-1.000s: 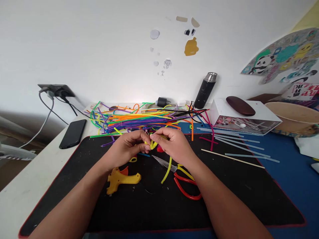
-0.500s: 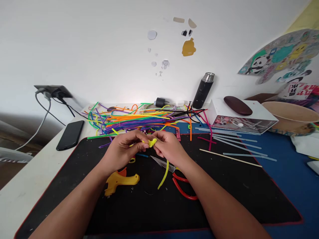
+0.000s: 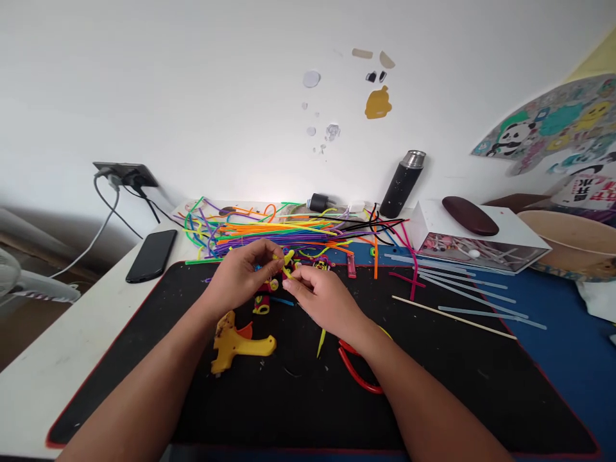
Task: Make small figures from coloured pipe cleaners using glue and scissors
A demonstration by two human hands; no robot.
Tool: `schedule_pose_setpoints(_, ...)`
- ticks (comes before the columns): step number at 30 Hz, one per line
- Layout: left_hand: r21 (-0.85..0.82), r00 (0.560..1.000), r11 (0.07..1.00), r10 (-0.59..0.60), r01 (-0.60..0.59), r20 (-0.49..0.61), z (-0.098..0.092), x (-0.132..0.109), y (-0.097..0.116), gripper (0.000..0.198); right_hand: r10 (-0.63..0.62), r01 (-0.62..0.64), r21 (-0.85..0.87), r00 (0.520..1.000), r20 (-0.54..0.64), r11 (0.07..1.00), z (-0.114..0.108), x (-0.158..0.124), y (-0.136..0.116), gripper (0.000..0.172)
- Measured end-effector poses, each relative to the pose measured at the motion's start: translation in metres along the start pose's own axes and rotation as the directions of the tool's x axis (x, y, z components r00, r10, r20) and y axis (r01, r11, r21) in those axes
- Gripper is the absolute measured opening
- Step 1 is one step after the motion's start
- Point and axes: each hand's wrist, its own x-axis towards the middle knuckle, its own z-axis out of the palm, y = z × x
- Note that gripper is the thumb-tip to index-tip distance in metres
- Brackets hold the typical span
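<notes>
My left hand [image 3: 243,273] pinches a bent piece of yellow pipe cleaner [image 3: 289,257] between thumb and fingers, above the black mat. From the other side, my right hand [image 3: 327,298] grips the same pipe cleaner at its lower part. A yellow tail hangs below my right hand, pointing down toward the mat. Red-handled scissors [image 3: 359,372] lie under my right wrist, their blades hidden by the hand. A yellow glue gun [image 3: 248,346] lies on its side below my left hand. Small colourful pieces [image 3: 262,303] sit just behind and below the fingers, partly covered.
A heap of coloured pipe cleaners [image 3: 283,232] lies along the wall. A phone [image 3: 151,255] is at left. On the right are clear glue sticks [image 3: 474,292], a thin wooden stick [image 3: 452,316], a white box [image 3: 486,240] and a bowl [image 3: 568,237]. A black flask [image 3: 403,186] stands behind.
The view has shifted, so things sit further right and slightly lower. My fingertips have drawn a little apart around the yellow pipe cleaner, and my right hand now covers the scissor blades.
</notes>
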Motion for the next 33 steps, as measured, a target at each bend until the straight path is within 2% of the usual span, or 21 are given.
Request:
schedule_pose_setpoints(4,0.028,0.989,0.999,-0.044,0.04,0.145,-0.01,0.002,0.001,0.021,-0.048,0.036,-0.222,0.998,-0.05,0.974,-0.01,0.0,-0.002,0.021)
schedule_pose_setpoints(8,0.099,0.961,0.993,-0.089,0.065,0.261,-0.015,0.001,-0.001,0.017,-0.085,0.052,-0.336,0.993,-0.084,0.941,-0.017,-0.001,-0.003,0.019)
schedule_pose_setpoints(11,0.098,0.924,0.992,-0.107,0.076,0.368,-0.016,-0.001,0.0,0.014,-0.1,0.062,-0.345,0.991,-0.094,0.937,-0.019,-0.002,-0.005,0.017)
schedule_pose_setpoints(14,-0.031,0.866,0.99,-0.106,0.138,0.49,-0.017,-0.004,0.006,0.013,-0.087,0.058,-0.288,0.992,-0.09,0.956,-0.019,-0.002,-0.007,0.017)
schedule_pose_setpoints(16,-0.143,0.842,0.973,-0.079,0.182,0.533,-0.019,-0.005,0.011,0.013,-0.066,0.046,-0.212,0.994,-0.084,0.976,-0.019,-0.001,-0.006,0.016)
schedule_pose_setpoints(19,-0.277,0.858,0.931,-0.068,0.238,0.509,-0.023,-0.005,0.017,0.019,-0.026,0.023,-0.084,0.999,-0.045,0.996,-0.018,0.002,-0.003,0.023)
schedule_pose_setpoints(23,-0.361,0.924,0.897,-0.115,0.254,0.364,-0.025,-0.002,0.016,0.029,-0.002,0.002,-0.014,1.0,0.021,1.0,-0.013,0.002,-0.002,0.031)
schedule_pose_setpoints(28,-0.317,0.96,0.925,-0.137,0.212,0.243,-0.017,0.0,0.009,0.026,-0.032,0.044,-0.137,0.996,0.083,0.99,-0.002,-0.002,-0.004,0.03)
schedule_pose_setpoints(33,-0.162,0.949,0.965,-0.155,0.205,0.274,-0.015,0.001,0.0,0.019,-0.059,0.084,-0.321,0.994,0.086,0.943,-0.001,-0.003,-0.007,0.028)
